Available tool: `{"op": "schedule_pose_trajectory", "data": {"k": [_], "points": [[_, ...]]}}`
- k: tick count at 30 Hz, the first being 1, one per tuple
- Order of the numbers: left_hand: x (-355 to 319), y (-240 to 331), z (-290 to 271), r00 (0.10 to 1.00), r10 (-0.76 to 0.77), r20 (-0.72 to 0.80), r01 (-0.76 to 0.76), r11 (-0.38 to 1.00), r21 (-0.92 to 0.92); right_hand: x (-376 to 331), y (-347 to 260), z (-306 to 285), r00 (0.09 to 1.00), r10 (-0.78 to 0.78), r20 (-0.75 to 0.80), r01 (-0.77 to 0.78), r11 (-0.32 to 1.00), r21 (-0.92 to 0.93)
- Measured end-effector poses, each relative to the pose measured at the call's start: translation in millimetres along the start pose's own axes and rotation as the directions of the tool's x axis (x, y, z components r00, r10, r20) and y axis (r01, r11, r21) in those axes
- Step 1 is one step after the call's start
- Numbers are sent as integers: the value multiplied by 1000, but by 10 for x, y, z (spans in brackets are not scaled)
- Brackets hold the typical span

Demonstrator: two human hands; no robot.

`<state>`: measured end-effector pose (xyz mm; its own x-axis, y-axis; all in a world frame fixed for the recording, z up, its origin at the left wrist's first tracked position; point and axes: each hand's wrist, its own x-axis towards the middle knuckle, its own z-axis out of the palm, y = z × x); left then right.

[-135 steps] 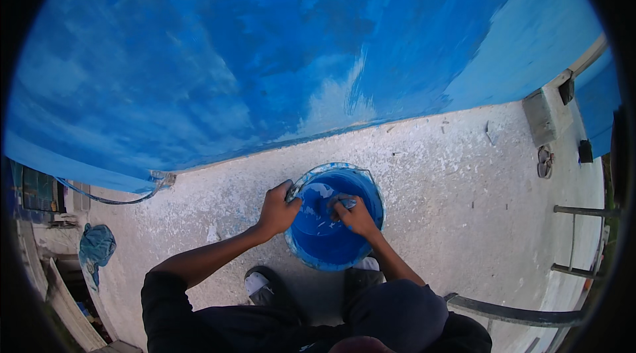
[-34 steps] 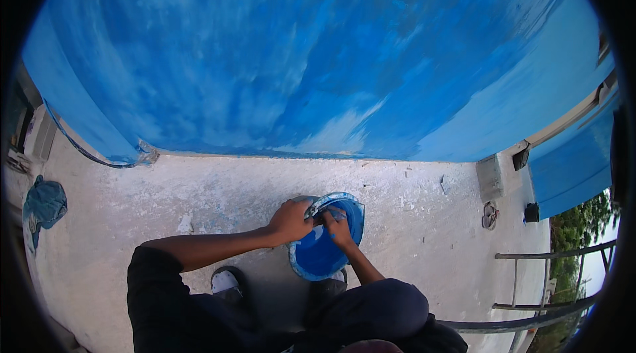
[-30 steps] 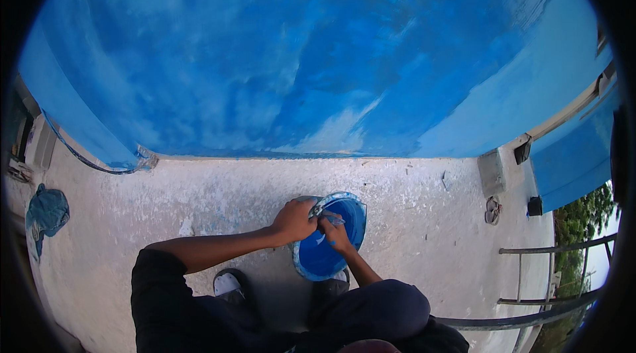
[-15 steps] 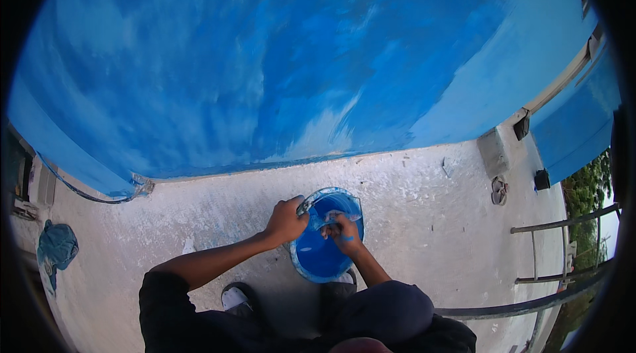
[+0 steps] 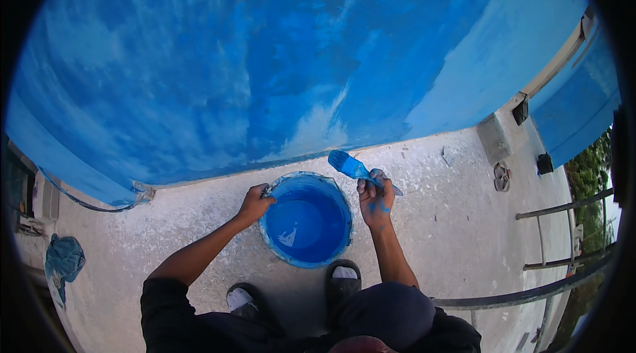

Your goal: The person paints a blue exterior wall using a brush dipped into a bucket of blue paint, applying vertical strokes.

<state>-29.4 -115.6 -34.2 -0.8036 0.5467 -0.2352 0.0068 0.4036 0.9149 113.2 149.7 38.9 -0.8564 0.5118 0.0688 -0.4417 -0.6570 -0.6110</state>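
My left hand (image 5: pixel 255 202) grips the rim of the round blue plastic bucket of blue paint (image 5: pixel 306 220), which sits on the rough whitish concrete floor (image 5: pixel 430 220) just in front of my sandalled feet (image 5: pixel 291 287). My right hand (image 5: pixel 375 195), smeared with paint, is clenched around the handle of a flat blue-loaded paintbrush (image 5: pixel 350 165) held clear of the bucket, bristles toward the half-painted blue wall (image 5: pixel 265 61). The brush looks wet, so I judge it could drip on the floor. My slick fingers might slip, and tugging the rim could tip paint onto my feet.
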Motion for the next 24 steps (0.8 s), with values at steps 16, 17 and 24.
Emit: {"op": "schedule_pose_trajectory", "data": {"k": [16, 17, 24], "points": [[-48, -463, -252, 972, -158, 177, 187, 969, -164, 759, 735, -362, 964, -234, -125, 193, 942, -273], [-84, -489, -346, 970, -172, 170, 202, 963, -180, 741, 807, -507, 966, -126, -225, 51, 949, -312], [-288, -504, -594, 963, -260, 78, 271, 937, -221, 875, 466, 136, 974, -203, -100, 175, 956, -235]]}}
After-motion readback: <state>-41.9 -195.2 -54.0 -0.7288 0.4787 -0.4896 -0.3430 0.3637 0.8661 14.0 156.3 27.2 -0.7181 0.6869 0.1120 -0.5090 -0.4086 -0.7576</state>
